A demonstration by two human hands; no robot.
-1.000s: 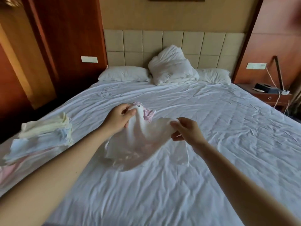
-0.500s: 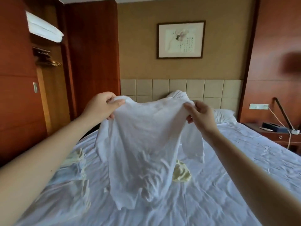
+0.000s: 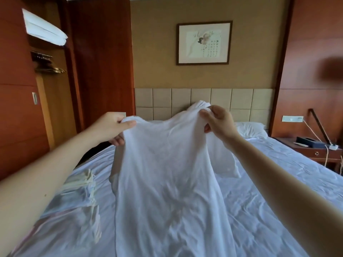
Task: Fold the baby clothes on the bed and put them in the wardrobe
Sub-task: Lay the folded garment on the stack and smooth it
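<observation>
**Fingers [image 3: 130, 124] pinch the white baby garment [image 3: 167, 173] above the bed [image 3: 269, 191]**

Our left hand [image 3: 111, 128] grips one shoulder of the garment between thumb and curled fingers, and our right hand [image 3: 219, 123] pinches the other shoulder the same way. Below it we see the bed's creased white sheet, with a white pillow [image 3: 250, 128] against the padded beige headboard [image 3: 222, 99]. A framed picture [image 3: 204, 42] hangs on the tan wall above. At far right a wooden nightstand [image 3: 315, 152] carries a dark box [image 3: 306, 141]. At left the wardrobe [image 3: 55, 112] stands open. Folded white bedding [image 3: 44, 31] lies on its top shelf, and hangers [image 3: 48, 68] hang on the rail beneath. A stack of folded baby clothes [image 3: 81, 186], pale yellow and pale blue, rests on the bed near its left edge. The garment hangs spread out, thin and wrinkled, with one sleeve dangling at the right.
</observation>
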